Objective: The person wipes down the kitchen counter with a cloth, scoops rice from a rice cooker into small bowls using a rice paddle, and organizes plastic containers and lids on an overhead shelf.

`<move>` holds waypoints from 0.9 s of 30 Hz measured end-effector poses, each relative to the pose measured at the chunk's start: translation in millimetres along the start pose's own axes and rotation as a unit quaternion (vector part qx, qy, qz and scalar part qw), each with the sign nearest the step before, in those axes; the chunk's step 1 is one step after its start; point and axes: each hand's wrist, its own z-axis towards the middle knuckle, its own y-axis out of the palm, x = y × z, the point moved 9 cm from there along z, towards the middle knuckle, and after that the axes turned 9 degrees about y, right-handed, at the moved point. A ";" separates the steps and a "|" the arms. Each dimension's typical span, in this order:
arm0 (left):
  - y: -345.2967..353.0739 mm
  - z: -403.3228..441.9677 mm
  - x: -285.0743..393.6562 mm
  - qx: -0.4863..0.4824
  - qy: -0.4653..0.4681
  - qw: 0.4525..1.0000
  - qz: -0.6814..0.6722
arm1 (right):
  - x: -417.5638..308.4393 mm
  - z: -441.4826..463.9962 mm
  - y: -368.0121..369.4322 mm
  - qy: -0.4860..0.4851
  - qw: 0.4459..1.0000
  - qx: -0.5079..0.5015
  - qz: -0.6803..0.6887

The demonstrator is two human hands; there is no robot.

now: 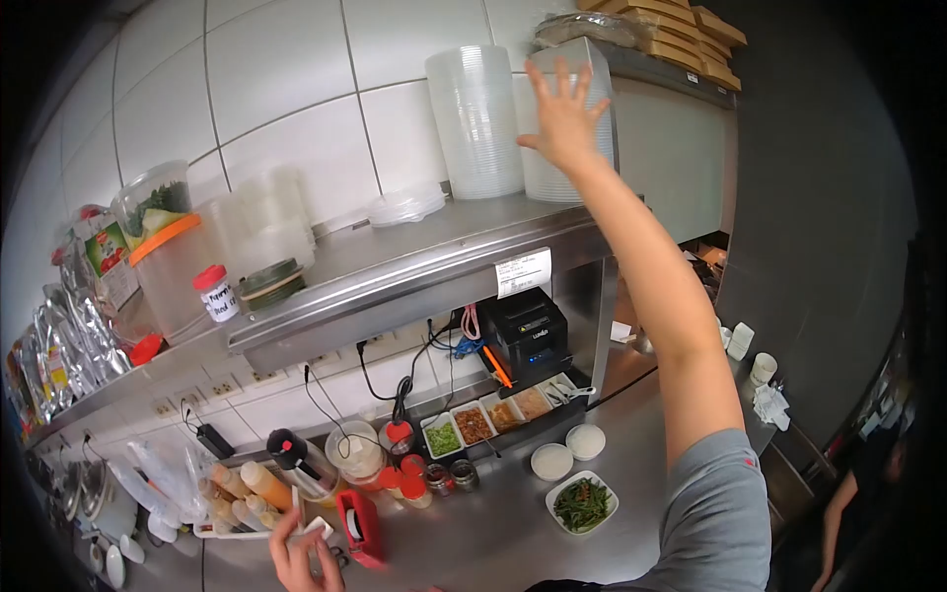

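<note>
My right hand is raised to the steel shelf, fingers spread wide over the right-hand stack of clear plastic containers. Whether the fingertips touch the stack, I cannot tell. Beside it stands another tall stack of clear plastic containers. Low in the view, my left hand has its fingers bent around a small white piece that looks like paper. A red tape dispenser stands just right of that hand. On the counter are a bowl of green beans and two bowls of white rice.
Above the counter runs the shelf edge, holding flat lids and tubs. Underneath sit a black printer, a row of topping trays, jars and sauce bottles. Cardboard boxes lie top right. Another person's arm shows at right.
</note>
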 end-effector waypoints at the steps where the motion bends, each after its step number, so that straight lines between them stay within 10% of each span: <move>1: 4.8 25.5 9.9 0.003 0.027 0.999 -0.018 | 14.3 0.8 -0.8 0.016 0.999 -0.002 0.030; 7: 42.3 209.5 119.4 0.004 0.229 0.953 -0.199 | 83.0 15.7 0.0 0.043 0.980 -0.052 0.187; 19: 335.6 467.1 74.7 -0.194 -0.211 0.883 -0.372 | 120.6 28.7 -6.6 -0.057 0.949 -0.121 0.286; 27: 354.7 474.5 89.8 -0.218 -0.267 0.873 -0.345 | 126.4 27.2 -10.0 -0.082 0.946 -0.102 0.296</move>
